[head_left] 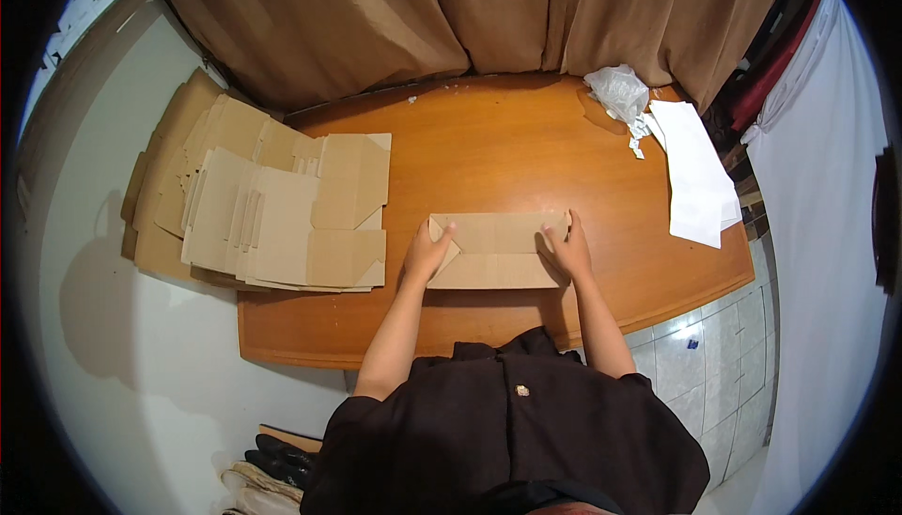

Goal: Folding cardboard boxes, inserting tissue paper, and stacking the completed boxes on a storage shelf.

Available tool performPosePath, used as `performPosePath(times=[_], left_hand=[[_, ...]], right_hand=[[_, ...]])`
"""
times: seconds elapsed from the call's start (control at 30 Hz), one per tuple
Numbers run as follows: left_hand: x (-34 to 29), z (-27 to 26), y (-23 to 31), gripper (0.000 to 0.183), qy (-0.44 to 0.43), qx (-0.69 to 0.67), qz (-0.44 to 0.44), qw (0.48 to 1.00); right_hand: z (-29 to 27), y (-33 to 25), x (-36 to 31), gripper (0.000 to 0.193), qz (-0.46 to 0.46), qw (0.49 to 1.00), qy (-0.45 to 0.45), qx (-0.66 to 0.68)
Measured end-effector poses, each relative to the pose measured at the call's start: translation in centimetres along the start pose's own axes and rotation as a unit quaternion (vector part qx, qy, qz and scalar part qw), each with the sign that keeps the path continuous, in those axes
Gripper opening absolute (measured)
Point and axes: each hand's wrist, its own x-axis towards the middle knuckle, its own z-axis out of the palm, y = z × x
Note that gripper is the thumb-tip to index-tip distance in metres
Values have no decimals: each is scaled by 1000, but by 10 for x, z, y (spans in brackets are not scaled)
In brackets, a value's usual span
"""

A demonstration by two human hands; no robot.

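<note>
A small brown cardboard box [501, 273], partly folded, lies in front of me near the front edge of the wooden table. Its long panel faces me, and folded flaps show at both ends. My left hand [429, 250] grips the left end, thumb over the inner flap and the other fingers around the outside. At the opposite end my right hand [571, 252] holds on in the same way, its thumb bent inward over the corner. Some fingertips are hidden behind the cardboard.
Stacked flat cardboard blanks [282, 205] cover the left part of the wooden table [489, 158]. At the back right lie a clear plastic bag [618, 92], small paper pieces [638, 137] and white paper sheets [695, 177]. Brown curtains [507, 7] hang behind.
</note>
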Motion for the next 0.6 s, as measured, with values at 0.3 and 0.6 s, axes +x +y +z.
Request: performPosePath(times=[0.3, 0.6], left_hand=[[47, -32, 3, 101, -231, -93, -279, 927], [20, -75, 42, 44, -27, -532, 31, 846]], right_hand=[[-48, -13, 30, 98, 204, 941, -256, 86], [-72, -13, 34, 51, 24, 892, -39, 450]])
